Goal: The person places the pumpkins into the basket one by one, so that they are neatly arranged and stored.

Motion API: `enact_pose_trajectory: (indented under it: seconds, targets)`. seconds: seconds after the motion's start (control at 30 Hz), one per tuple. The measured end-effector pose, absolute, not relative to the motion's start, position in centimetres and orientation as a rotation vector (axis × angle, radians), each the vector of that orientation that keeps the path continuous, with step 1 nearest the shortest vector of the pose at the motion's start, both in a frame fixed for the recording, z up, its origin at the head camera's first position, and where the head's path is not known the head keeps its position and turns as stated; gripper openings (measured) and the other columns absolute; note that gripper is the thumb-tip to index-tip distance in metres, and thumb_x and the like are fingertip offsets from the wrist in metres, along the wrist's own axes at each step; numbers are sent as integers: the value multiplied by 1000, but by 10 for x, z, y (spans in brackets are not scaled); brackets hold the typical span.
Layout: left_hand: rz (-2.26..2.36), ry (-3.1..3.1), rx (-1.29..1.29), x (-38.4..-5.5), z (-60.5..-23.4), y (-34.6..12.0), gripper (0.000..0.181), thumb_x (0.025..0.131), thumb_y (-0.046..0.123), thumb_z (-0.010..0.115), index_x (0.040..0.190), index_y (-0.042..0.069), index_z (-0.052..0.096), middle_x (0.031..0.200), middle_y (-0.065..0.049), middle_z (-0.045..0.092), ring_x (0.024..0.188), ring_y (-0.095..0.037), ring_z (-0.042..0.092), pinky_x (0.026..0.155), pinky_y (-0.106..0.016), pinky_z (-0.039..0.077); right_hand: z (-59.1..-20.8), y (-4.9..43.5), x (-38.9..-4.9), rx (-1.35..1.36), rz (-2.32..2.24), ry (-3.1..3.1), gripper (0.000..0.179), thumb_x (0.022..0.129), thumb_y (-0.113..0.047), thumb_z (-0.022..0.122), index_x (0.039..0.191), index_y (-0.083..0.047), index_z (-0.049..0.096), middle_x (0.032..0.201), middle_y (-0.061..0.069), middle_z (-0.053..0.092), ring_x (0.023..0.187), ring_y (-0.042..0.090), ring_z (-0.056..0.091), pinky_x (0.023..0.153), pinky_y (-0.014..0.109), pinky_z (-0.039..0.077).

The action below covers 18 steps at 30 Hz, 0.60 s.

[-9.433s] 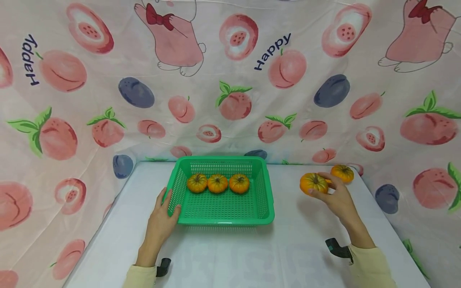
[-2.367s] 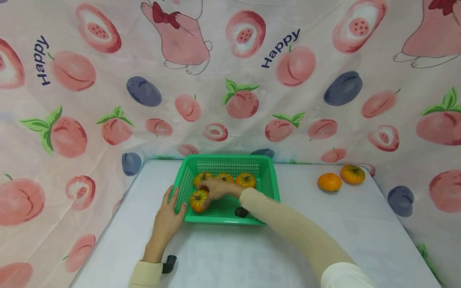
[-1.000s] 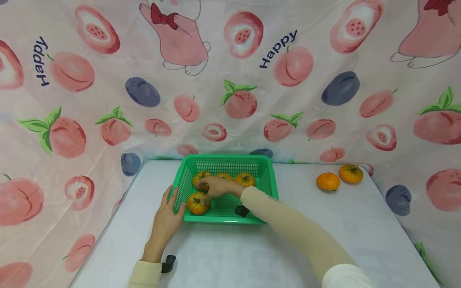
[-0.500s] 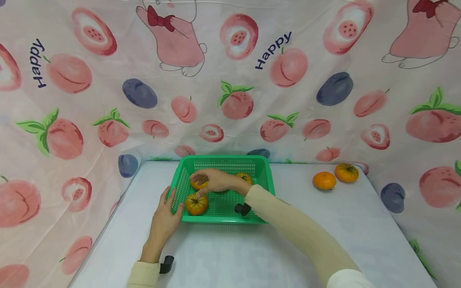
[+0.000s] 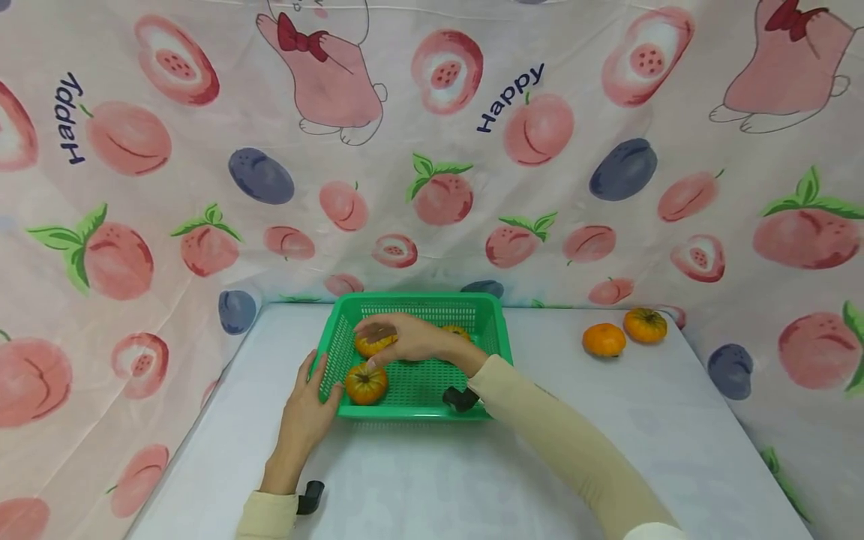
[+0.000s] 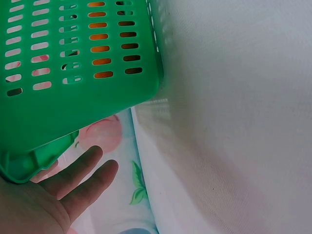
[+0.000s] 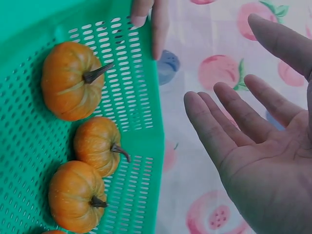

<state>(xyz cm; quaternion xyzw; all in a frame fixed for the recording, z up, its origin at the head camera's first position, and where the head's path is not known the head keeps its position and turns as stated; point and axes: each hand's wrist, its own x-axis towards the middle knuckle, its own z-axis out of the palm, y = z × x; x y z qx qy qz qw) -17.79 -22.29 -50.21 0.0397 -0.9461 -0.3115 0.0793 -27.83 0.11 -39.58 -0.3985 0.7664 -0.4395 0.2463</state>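
A green plastic basket [image 5: 425, 412] stands at the back of the white table. My left hand [image 5: 307, 412] rests at its left rim, fingers straight; the left wrist view shows them reaching past the rim. A small orange pumpkin [image 5: 367, 385] sits in the basket's front left corner. Just above it is my right hand [image 5: 415, 339], its fingers extended and holding nothing, as the right wrist view confirms. Behind the hand is a row of pumpkins, with the left one [image 5: 370, 346] and right one [image 5: 457, 331] partly visible. The middle one is hidden in the head view.
Two more pumpkins lie on the table to the right: a near one [image 5: 604, 340] on its side and a far one [image 5: 646, 326] by the back edge. A fruit-print cloth [image 5: 439, 270] hangs behind and beside the table.
My right hand carried a pumpkin from the right into the basket's front left corner, let go of it, and lifted slightly up and back. The left hand has stayed at the rim.
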Motion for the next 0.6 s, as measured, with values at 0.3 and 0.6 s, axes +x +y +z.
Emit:
enact_pose_trajectory:
  seconds: [0.3,0.6]
  targets:
    - [-932,-2830,132,-179,-504,-223,67,100,32,53,157,11,25,165,-9,16,134,-47,44,103,-62,42,-386,15,-265,-1097,-1347,1985,61,89,-14,73,144,-12,47,146,8,52,137,29,48,103,31,49]
    - [-941,-2819,119,-179,-505,-224,67,99,31,54,156,10,27,165,-9,16,134,-47,44,103,-62,42,-388,29,-256,-1101,-1380,2018,59,88,-15,74,142,-15,50,145,2,52,134,20,49,105,36,49]
